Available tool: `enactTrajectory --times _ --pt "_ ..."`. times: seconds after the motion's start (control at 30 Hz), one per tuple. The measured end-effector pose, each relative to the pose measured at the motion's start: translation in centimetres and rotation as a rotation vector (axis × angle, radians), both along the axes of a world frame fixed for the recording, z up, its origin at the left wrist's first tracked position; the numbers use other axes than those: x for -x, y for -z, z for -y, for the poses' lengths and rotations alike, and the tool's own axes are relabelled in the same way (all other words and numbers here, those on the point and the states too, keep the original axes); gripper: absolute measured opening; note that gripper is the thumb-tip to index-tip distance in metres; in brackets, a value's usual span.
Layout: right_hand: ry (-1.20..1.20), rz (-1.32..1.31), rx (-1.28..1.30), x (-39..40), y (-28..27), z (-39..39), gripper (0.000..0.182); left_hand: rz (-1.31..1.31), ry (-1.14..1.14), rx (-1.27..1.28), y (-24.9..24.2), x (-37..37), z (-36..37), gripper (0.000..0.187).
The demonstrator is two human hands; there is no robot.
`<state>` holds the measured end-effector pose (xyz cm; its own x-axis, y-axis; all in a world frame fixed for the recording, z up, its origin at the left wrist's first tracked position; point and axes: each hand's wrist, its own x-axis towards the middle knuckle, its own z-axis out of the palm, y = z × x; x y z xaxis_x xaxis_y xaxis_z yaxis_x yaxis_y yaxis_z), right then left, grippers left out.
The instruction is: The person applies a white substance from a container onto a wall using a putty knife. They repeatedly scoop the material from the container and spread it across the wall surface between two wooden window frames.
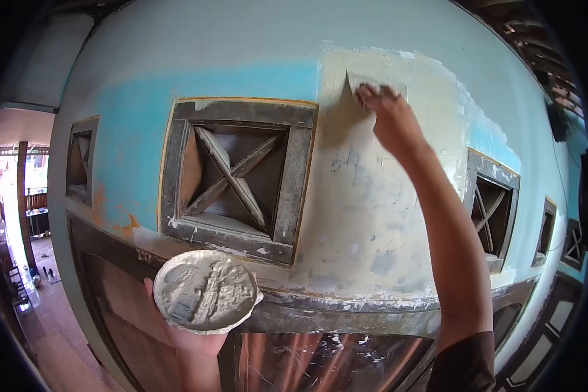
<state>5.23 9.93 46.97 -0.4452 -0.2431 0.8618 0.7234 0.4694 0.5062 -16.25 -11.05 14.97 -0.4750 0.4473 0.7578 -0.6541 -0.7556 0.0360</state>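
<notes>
Right hand [392, 121] — upper centre, grip clamped on scraper [372, 83], blade flat on wall [372, 215]. Left hand [189, 330] — lower left, cupped under putty bowl [206, 292]. We judge: keep blade shallow, pressure even, feather patch [431, 98] edges beside vent [238, 179].

Single head-worn view, fisheye, with dark corners curving round the edges. Faces forward and slightly upward, close against a blue wall [242, 52] with wooden vent frames [238, 176], near enough for both raised hands to reach it (only one camera, so nothing shared). Looks down a side passage [26, 261] at far left.
</notes>
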Motion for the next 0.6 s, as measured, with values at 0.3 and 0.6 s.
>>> enactTrajectory --times 0.3,0.6 --pt "-0.118 0.088 -0.086 -3.3 5.3 2.9 0.049 0.086 -0.007 0.073 0.0 -0.2 0.0 0.077" --pt "0.011 0.03 -0.108 0.4 0.7 -0.8 0.046 0.086 0.011 0.118 -0.2 -1.2 -1.2 0.077"
